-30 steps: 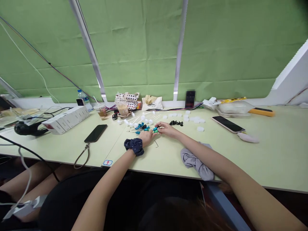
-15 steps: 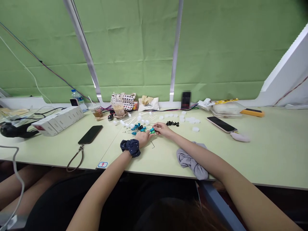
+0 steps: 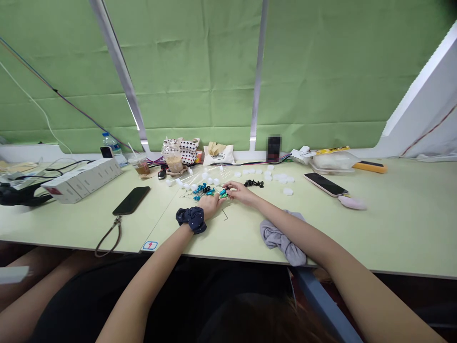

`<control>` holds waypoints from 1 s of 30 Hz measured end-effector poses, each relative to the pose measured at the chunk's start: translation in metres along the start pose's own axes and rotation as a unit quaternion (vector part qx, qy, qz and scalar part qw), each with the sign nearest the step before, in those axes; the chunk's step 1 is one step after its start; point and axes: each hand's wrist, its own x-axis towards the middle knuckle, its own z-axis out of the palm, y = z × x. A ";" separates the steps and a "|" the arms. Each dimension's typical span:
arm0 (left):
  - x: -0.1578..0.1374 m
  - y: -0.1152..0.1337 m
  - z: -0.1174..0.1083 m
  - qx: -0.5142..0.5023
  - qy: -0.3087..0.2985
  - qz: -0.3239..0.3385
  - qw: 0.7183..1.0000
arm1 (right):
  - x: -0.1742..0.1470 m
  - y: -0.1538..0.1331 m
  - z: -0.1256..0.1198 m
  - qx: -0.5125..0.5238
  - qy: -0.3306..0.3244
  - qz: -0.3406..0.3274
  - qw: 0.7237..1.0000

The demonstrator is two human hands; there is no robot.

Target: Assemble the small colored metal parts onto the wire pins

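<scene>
My right hand (image 3: 240, 193) pinches a small shiny blue cylindrical piece (image 3: 223, 193) between thumb and fingertips. Close against it, my left hand (image 3: 210, 206) has its fingers curled in at the same spot; what they grip is hidden. A dark scrunchie (image 3: 192, 219) circles my left wrist. Beyond the left hand lies a pile of blue pieces (image 3: 197, 192) with thin metal rods and black bits. Something green shows under the fingertips. A bent hex key (image 3: 224, 215) rests just in front of the hands. Several black parts (image 3: 254, 183) lie behind my right hand.
White round caps (image 3: 282, 178) are scattered behind the hands. A grey cloth (image 3: 283, 238) lies under my right forearm. Phones (image 3: 131, 200) flank the work area, another (image 3: 325, 184) at right. Drink cups (image 3: 173, 159), white boxes (image 3: 84, 181) and a plastic container (image 3: 334, 163) stand farther off.
The whole view has shifted slightly. Both hands stay together at the blue piece, with only small finger movement. At the far left, a pale object now shows near another person's legs.
</scene>
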 end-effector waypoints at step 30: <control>-0.003 0.007 -0.012 0.003 -0.032 -0.010 0.999 | 0.006 0.006 -0.002 0.027 0.015 0.016 0.999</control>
